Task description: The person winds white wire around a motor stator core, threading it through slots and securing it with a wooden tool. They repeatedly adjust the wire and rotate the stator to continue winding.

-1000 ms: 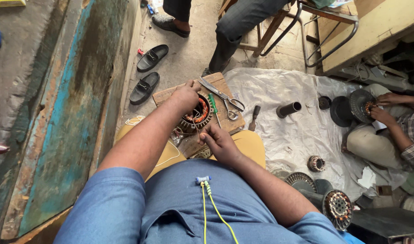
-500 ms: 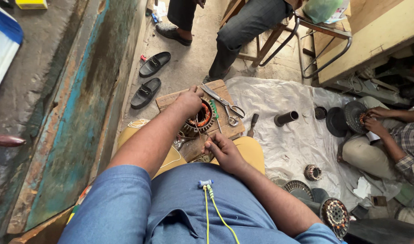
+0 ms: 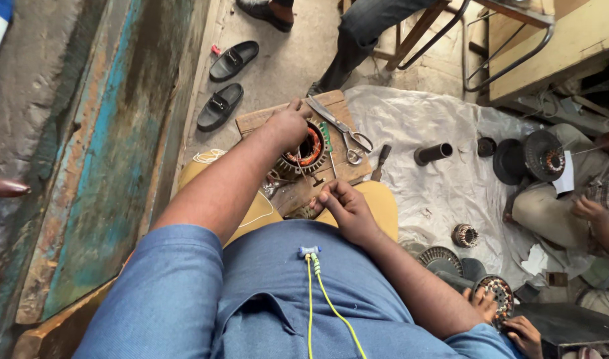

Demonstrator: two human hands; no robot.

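Just above the frame's centre, the left hand (image 3: 288,124) rests curled on the rim of the round copper-wound motor stator (image 3: 306,149) lying on a worn wooden board (image 3: 268,118), while the right hand (image 3: 344,209), below it, pinches something too small to tell. Steel scissors (image 3: 344,129) and a green-handled screwdriver (image 3: 327,141) crowd the stator's right side. Further right, a white plastic sheet (image 3: 417,119) carries a dark metal tube (image 3: 433,153); a pair of black sandals (image 3: 226,83) lies upper left.
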